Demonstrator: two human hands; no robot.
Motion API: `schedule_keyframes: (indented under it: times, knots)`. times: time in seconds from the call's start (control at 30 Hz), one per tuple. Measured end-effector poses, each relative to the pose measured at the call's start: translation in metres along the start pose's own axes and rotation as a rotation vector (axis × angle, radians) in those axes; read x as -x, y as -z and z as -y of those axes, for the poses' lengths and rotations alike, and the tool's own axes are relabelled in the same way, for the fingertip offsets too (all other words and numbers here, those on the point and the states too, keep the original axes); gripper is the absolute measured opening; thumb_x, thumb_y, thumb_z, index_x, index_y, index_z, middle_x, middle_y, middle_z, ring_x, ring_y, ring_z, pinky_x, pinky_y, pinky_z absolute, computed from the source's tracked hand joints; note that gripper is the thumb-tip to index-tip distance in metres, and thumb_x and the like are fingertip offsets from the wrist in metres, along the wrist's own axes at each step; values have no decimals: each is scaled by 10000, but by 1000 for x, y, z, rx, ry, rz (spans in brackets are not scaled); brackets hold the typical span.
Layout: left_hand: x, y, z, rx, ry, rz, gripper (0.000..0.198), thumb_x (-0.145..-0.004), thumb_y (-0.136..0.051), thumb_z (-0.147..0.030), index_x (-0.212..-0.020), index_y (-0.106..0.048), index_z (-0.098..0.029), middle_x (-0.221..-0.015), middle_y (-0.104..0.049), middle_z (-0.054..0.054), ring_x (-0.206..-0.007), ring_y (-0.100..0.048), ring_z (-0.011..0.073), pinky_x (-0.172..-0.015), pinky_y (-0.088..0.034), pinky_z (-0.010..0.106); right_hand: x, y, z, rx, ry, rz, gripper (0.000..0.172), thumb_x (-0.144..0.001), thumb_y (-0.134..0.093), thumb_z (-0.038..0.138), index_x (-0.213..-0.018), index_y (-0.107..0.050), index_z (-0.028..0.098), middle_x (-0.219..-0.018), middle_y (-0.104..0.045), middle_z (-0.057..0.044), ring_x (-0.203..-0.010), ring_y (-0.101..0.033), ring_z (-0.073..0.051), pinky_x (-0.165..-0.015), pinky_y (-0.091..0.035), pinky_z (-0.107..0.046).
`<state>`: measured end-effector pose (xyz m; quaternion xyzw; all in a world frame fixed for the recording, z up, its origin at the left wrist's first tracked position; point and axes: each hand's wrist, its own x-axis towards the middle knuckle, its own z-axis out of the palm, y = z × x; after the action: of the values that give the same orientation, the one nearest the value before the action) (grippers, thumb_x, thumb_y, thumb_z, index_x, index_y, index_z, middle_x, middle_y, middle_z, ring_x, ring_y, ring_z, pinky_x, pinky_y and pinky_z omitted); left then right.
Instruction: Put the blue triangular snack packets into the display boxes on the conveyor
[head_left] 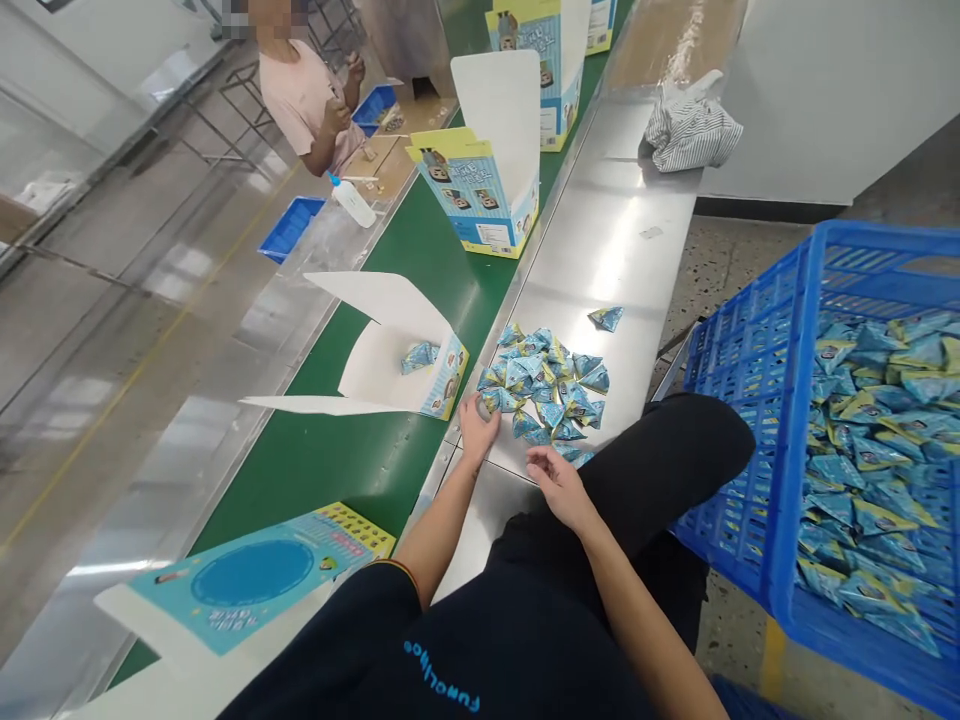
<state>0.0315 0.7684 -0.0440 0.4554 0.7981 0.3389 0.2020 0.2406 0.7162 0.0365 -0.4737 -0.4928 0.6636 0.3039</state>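
Observation:
A pile of small blue-and-yellow pyramid-shaped packets (pixel 544 375) lies on the metal table in front of me. My left hand (pixel 478 430) is at the pile's left edge, its thumb and fingers apart and curved against the nearest packets; no packet is visibly lifted. Just below the pile, my right hand (pixel 556 485) has loosely bent fingers close to the lowest packets, with nothing visible in it. To the left, on the green belt, an open white-lined box (pixel 442 385) lies with its flaps spread and one packet (pixel 419 357) inside.
A blue crate (pixel 795 420) full of packets stands at my right. More open boxes (pixel 476 190) stand farther along the green belt (pixel 300 480); another box (pixel 255 570) is near me. A striped cloth (pixel 694 125) lies on the far metal table (pixel 600 240). A person (pixel 307 100) sits opposite.

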Motion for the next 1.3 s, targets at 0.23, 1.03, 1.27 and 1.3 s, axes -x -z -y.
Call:
schedule_keyframes:
  times: [0.23, 1.03, 1.27, 1.3]
  knots:
    - [-41, -10, 34, -235, -91, 310, 480, -761, -719, -232, -1237, -686, -189, -1244, -664, 134, -1231, -606, 326, -1130, -458, 470, 4, -12, 0, 637, 38, 259, 313, -980, -513, 290, -1253, -628, 187, -1224, -643, -119, -1030, -636, -239, -929, -498, -387]
    - [42, 77, 70, -111, -192, 344, 433, -952, -585, -592, -1043, -740, -198, -1174, -643, 129, -1202, -629, 283, -1076, -524, 468, -87, -69, -39, 1253, 74, 399, 389, -994, -442, 80, -1252, -733, 95, -1332, -623, -288, -1240, -594, -358, -991, -478, -504]
    - [22, 74, -50, 12, -452, 211, 336, -1026, -540, -458, -1232, -681, -233, -1452, -568, 134, -1373, -543, 273, -1198, -431, 472, -49, -79, -32, 1066, 303, 650, 251, -928, -727, 197, -1144, -781, 313, -1206, -729, -49, -1077, -687, -228, -877, -542, -326]
    - [19, 73, -63, 37, -436, 152, 344, -1041, -509, -443, -1269, -659, -233, -1446, -573, 133, -1378, -538, 267, -1205, -425, 476, -45, -79, -31, 1027, 335, 594, 255, -939, -723, 223, -1171, -771, 319, -1227, -721, -46, -1091, -682, -221, -882, -542, -314]
